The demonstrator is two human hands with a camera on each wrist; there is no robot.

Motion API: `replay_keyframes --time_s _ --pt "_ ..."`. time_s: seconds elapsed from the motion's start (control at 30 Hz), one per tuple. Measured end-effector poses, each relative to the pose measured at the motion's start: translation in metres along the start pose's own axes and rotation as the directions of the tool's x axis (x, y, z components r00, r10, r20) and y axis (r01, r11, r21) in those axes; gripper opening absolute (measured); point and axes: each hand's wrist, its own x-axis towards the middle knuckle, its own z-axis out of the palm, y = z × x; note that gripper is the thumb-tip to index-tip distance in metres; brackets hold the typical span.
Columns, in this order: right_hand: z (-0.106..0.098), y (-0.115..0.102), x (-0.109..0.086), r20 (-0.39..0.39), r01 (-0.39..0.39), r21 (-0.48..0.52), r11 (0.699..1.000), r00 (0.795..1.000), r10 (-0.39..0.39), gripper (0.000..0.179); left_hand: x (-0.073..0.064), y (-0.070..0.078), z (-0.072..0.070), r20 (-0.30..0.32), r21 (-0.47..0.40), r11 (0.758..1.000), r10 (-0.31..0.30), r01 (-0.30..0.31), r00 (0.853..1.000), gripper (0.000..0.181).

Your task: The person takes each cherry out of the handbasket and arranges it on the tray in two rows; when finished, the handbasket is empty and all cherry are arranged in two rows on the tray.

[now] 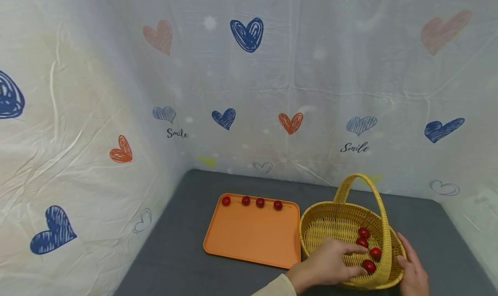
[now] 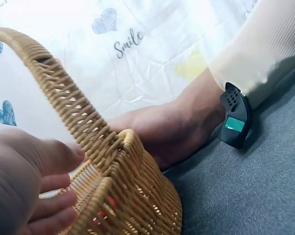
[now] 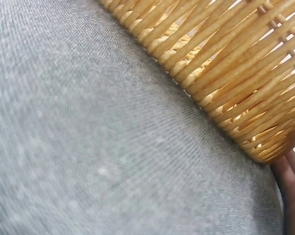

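Note:
My left hand (image 1: 330,261) reaches over the near rim into a yellow wicker basket (image 1: 330,207), its thumb and fingers apart. Red cherries (image 1: 369,266) lie on the right side of the basket floor, one of them right at the thumb tip. In the left wrist view, the left hand (image 2: 34,181) is beside the basket's arched handle (image 2: 74,103). At the basket's right end, my right hand (image 1: 414,265) holds the rim, with its thumb at the edge and a finger along the outer wall. Part of that hand (image 3: 291,176) shows beside the woven wall in the right wrist view.
Left of the basket lies an orange tray (image 1: 253,235), with several cherries (image 1: 260,202) in a row along its far edge. Both stand on a dark grey cloth surface (image 1: 167,253). A white curtain (image 1: 256,80) with printed hearts hangs behind and at the sides.

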Motion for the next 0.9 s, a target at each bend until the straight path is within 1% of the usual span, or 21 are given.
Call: replay_keyframes --time_s 0.1,0.23,0.37,0.43,0.57,0.63,0.7,0.8,0.9 --pt "0.000 0.001 0.000 0.006 0.008 -0.005 1.000 1.000 -0.008 0.061 0.010 0.002 0.005 0.072 0.054 0.998 -0.046 0.042 0.996 0.044" --pt "0.000 0.000 -0.001 0.012 0.026 -0.018 1.000 1.000 -0.025 0.061 0.020 0.002 0.012 0.131 0.132 0.990 -0.069 0.051 0.989 0.044" --pt "0.000 -0.001 -0.002 0.007 0.014 -0.019 1.000 1.000 -0.014 0.061 0.028 0.002 0.017 0.174 0.202 0.979 -0.057 0.021 0.983 0.042" --pt "-0.001 -0.002 -0.002 0.005 0.009 -0.015 1.000 1.000 -0.009 0.061 0.032 0.001 0.020 0.189 0.236 0.972 -0.035 -0.011 0.981 0.040" --pt "-0.001 -0.001 -0.001 0.002 0.018 -0.008 1.000 1.000 -0.018 0.060 0.041 -0.002 0.027 0.199 0.302 0.952 -0.002 -0.059 0.980 0.037" --pt "-0.001 0.000 0.000 0.005 0.022 0.002 1.000 1.000 -0.022 0.060 0.044 -0.003 0.030 0.213 0.339 0.939 -0.016 -0.059 0.977 0.037" --pt "-0.001 0.000 0.000 0.007 0.024 0.004 1.000 1.000 -0.024 0.060 0.048 -0.002 0.032 0.237 0.366 0.929 -0.040 -0.051 0.971 0.036" --pt "-0.002 0.000 0.000 0.010 0.024 0.001 1.000 1.000 -0.024 0.060 0.052 0.000 0.034 0.279 0.394 0.919 -0.081 -0.037 0.957 0.031" --pt "-0.003 -0.001 0.001 0.018 0.018 -0.001 1.000 1.000 -0.018 0.060 0.056 0.000 0.036 0.299 0.406 0.912 -0.078 -0.053 0.951 0.024"
